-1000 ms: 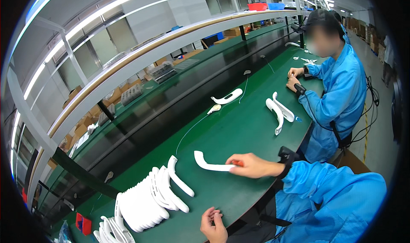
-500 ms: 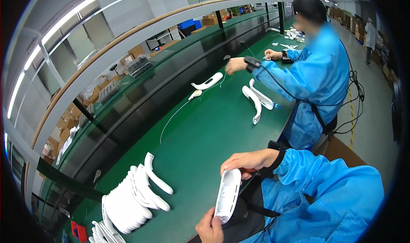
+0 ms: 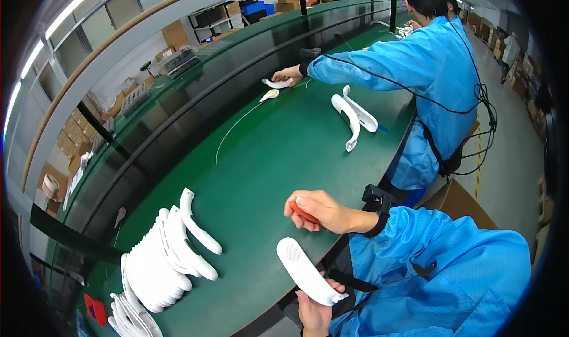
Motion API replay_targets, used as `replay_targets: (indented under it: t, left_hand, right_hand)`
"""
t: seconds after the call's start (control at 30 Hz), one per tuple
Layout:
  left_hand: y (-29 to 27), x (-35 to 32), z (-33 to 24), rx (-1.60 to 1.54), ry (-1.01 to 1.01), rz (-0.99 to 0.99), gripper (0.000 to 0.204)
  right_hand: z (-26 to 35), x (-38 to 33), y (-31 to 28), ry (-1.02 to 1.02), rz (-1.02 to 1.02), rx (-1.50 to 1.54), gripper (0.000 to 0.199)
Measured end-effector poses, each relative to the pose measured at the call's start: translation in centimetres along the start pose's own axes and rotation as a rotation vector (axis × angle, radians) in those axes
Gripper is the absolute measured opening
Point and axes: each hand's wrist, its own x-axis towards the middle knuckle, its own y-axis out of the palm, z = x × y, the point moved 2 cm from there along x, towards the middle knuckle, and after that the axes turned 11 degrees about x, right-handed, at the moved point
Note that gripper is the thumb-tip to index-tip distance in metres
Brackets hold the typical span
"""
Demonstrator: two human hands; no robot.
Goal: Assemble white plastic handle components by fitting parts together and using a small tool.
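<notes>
We have the curved white shell (image 3: pixel 303 270) at the near edge of the green table (image 3: pixel 255 186), its near end gripped in our left hand (image 3: pixel 315 314). Its long axis runs from near right to far left. Our right hand (image 3: pixel 320 211) is closed around an orange-red tool (image 3: pixel 304 214), just beyond the shell's far end — a gap parts them, nothing in it. To the left stands a row of white shells (image 3: pixel 155 266); far off, a co-worker's hand (image 3: pixel 288 74) grips another white piece (image 3: pixel 274 84).

Red object (image 3: pixel 307 215) partly hidden
</notes>
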Motion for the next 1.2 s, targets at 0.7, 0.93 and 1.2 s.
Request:
replay_targets:
  t: [0.7, 0.93, 1.2]
  left_hand:
    - [0.5, 3.6, 1.3, -0.135, -0.001, 0.23, 0.078]
    - [0.9, 3.8, 1.1, -0.078, 0.035, 0.169, 0.074]
    - [0.8, 3.9, 1.2, -0.056, 0.056, 0.193, 0.076]
  right_hand:
    - [0.6, -2.0, 5.7, -0.114, 0.115, 0.142, 0.04]
    - [-2.3, -1.5, 6.5, -0.052, 0.098, 0.273, 0.046]
    - [-3.1, -1.3, 6.8, -0.09, 0.048, 0.339, 0.04]
